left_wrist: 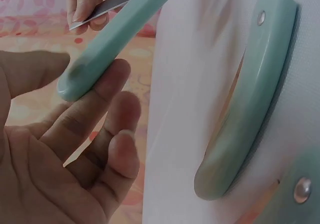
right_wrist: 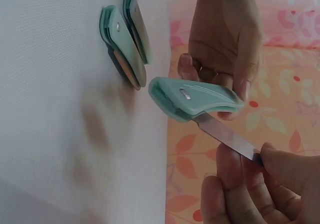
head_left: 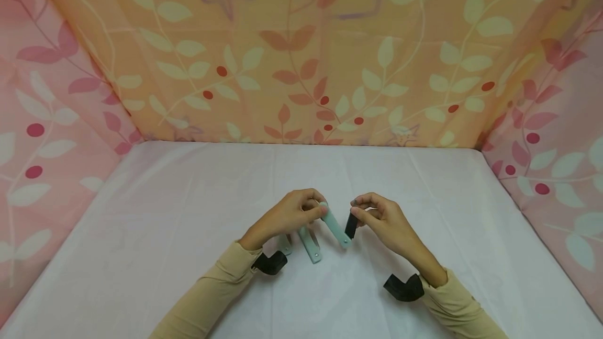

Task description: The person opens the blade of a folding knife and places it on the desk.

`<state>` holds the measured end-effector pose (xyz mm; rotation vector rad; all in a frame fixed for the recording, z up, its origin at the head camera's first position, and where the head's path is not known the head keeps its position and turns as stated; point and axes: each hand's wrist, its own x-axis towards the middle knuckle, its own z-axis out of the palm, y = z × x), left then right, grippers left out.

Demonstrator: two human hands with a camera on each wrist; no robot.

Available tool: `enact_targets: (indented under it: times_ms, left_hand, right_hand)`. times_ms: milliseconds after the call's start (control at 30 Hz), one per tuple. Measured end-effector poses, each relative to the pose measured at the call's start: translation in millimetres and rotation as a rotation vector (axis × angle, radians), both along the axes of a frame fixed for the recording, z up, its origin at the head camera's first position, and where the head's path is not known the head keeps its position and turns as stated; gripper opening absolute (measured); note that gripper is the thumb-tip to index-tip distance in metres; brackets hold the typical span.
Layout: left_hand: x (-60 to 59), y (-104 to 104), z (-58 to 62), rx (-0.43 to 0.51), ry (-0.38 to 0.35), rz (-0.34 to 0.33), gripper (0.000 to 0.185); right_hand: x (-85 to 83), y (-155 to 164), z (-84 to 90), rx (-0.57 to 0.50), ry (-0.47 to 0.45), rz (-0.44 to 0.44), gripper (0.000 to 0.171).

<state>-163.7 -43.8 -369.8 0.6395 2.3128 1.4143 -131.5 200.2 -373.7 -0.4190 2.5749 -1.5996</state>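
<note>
Folding knife [head_left: 335,228]: smooth mint-green handle, curved, rounded ends, metal rivet; flat grey steel blade partly swung out. Held above the white cloth surface [head_left: 188,234], lower centre of the head view.

Left hand [head_left: 292,213]: fingers curled round the handle's far end, thumb on top. Right hand [head_left: 377,218]: fingertips pinching the blade tip.

Two more knives [head_left: 308,245]: same mint-green handles, closed, lying side by side on the surface just below the left hand.

Head view: blade reads as a dark strip. Right wrist view: blade [right_wrist: 227,136] plainly bare metal, handle slot and rivet visible. Left wrist view: close on the glossy handle [left_wrist: 115,39] resting across the left fingers [left_wrist: 95,109].

Backdrop [head_left: 301,51]: fabric, leaf-and-berry print, orange and pink.
</note>
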Motion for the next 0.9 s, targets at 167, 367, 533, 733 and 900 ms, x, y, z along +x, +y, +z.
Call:
enact_targets:
  times_ms: [167, 367, 533, 733, 900]
  left_hand:
    - [-0.1, -0.1, -0.3, -0.016, -0.015, -0.061, 0.019]
    - [-0.7, -2.0, -0.5, -0.004, 0.004, -0.120, 0.015]
    - [-1.3, -4.0, 1.2, 0.022, 0.027, -0.137, 0.013]
    - [-3.5, -5.7, 1.0, 0.075, -0.015, -0.112, 0.013]
    - [-5.0, -6.9, 0.8, 0.084, -0.016, -0.082, 0.012]
  right_hand:
    - [1.0, 0.7, -0.1, 0.003, 0.007, 0.015, 0.030]
    - [1.0, 0.9, 0.1, -0.005, 0.020, 0.031, 0.028]
    - [0.9, 1.0, 1.2, 0.005, 0.038, 0.037, 0.026]
    - [0.2, 1.9, 1.6, 0.005, 0.070, 0.014, 0.024]
    - [-1.7, 5.7, 2.0, -0.007, 0.067, 0.008, 0.023]
